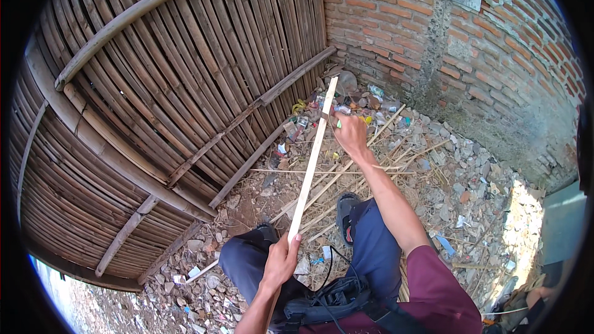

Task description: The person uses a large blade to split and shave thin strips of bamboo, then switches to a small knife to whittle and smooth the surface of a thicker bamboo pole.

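A long, pale bamboo strip (314, 161) slants up and away from me between my knees. My left hand (281, 262) is closed round its near end, thumb lying along the strip. Near the far end, my right hand (351, 133) is closed on a knife (327, 117). Its dark blade lies across the strip, and a bit of green shows by the handle; most of the handle is hidden in the fingers. The strip's tip extends past the blade over the littered ground.
Several loose bamboo strips (337, 180) lie between and beyond my feet. Stones and litter (458, 179) cover the ground. A bamboo-slat wall (185, 68) stands at the left, a brick wall (396, 18) ahead and right. A black bag with a cord (331, 297) sits at my lap.
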A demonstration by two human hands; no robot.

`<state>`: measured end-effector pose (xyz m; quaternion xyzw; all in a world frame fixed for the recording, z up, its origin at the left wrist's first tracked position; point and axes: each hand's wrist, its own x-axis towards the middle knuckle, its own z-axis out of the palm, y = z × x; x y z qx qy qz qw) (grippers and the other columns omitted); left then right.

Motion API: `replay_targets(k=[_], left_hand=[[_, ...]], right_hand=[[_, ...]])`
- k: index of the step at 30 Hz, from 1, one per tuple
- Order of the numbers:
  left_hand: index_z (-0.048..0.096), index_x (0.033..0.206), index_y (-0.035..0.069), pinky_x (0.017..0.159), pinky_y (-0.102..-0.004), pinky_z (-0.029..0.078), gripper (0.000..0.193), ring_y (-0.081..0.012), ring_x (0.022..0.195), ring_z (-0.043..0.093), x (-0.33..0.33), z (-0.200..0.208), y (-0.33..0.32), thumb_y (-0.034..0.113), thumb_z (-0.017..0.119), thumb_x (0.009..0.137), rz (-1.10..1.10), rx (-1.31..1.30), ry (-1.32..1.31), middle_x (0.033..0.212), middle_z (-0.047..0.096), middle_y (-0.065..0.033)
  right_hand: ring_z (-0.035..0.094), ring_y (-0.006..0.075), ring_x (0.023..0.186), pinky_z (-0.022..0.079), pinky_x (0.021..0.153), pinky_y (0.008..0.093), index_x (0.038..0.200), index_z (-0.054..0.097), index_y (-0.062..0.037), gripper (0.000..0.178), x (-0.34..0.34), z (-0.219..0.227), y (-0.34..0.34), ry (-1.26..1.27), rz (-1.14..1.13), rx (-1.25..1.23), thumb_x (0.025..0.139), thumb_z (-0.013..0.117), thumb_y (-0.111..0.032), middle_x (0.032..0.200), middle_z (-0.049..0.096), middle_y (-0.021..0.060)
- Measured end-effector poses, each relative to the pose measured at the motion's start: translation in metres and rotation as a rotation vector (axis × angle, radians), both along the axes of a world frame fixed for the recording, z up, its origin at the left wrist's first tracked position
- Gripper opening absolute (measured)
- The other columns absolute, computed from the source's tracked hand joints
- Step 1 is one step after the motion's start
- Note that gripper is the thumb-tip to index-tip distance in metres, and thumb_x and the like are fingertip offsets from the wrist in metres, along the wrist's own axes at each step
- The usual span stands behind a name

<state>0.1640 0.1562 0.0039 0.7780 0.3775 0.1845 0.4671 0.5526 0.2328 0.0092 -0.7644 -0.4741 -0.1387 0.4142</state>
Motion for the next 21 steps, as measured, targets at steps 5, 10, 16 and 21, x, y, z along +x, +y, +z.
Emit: replay_targets(k=[5, 10, 16, 21], left_hand=[[0.063, 0.106, -0.004, 0.058, -0.0435, 0.045, 0.039, -0.0247, 0.055, 0.054, -0.03, -0.01, -0.016, 0.034, 0.053, 0.112, 0.017, -0.014, 0.066, 0.061, 0.054, -0.0156], [0.063, 0.102, -0.003, 0.059, -0.0421, 0.045, 0.04, -0.02, 0.059, 0.053, -0.039, -0.007, -0.024, 0.034, 0.053, 0.113, -0.008, -0.101, 0.063, 0.064, 0.056, -0.0143], [0.056, 0.09, 0.002, 0.055, -0.0357, 0.039, 0.044, -0.0131, 0.058, 0.043, -0.04, -0.021, 0.0, 0.038, 0.049, 0.114, 0.022, -0.267, -0.048, 0.063, 0.051, -0.0041], [0.037, 0.084, 0.016, 0.039, -0.0244, 0.023, 0.055, -0.005, 0.042, 0.025, -0.024, -0.008, 0.031, 0.064, 0.034, 0.112, -0.166, -1.07, -0.295, 0.059, 0.029, 0.0071]], right_hand=[[0.073, 0.0456, 0.077, 0.057, 0.073, 0.057, 0.101, 0.079, -0.0026, 0.031, 0.003, -0.007, 0.008, 0.082, -0.036, -0.07, 0.076, 0.061, -0.001, 0.079, 0.072, 0.0277], [0.067, 0.0267, 0.064, 0.053, 0.06, 0.0434, 0.086, 0.075, -0.0052, 0.019, 0.054, -0.048, 0.006, 0.302, -0.145, 0.071, 0.093, 0.059, -0.012, 0.074, 0.072, 0.0154], [0.029, 0.0033, 0.05, 0.024, 0.044, 0.0211, 0.113, 0.065, -0.0034, 0.026, 0.039, -0.051, -0.004, 1.425, 0.435, -0.054, 0.099, 0.045, -0.013, 0.076, 0.05, -0.0045], [0.03, 0.0016, 0.051, 0.023, 0.044, 0.0207, 0.126, 0.064, -0.0016, 0.034, -0.017, 0.005, -0.017, 1.439, 0.705, -0.016, 0.104, 0.048, -0.022, 0.096, 0.062, 0.0031]])
